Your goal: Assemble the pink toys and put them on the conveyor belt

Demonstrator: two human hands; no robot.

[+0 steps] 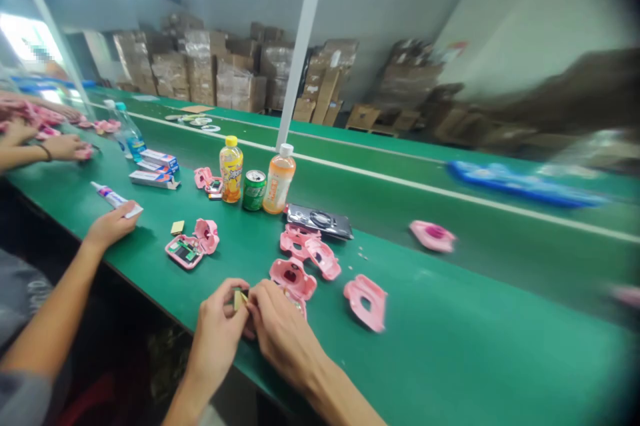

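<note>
While the small gold-coloured square piece (241, 301) sits pinched above the green conveyor belt (450, 319), near the middle of the view, the left hand (216, 339) closes on it with thumb and fingers together, apparently to steady so small a part at the fingertips. The right hand (285, 333) curls in from the right against its edge, above a pink plastic shell (293, 279); whether it clamps the piece, the shell or both, I cannot tell. Both forearms angle in from the near edge, wrists low. More pink shells (365, 303) lie loose to the right, seemingly kept within easy reach. Further left, a co-worker's hand (111, 226) holds a glue tube (114, 195) near an opened pink case (184, 251). Beyond stand a yellow-capped bottle (231, 169), a green can (255, 190) and an orange drink bottle (279, 179), with stacked cardboard cartons (225, 73) far off
</note>
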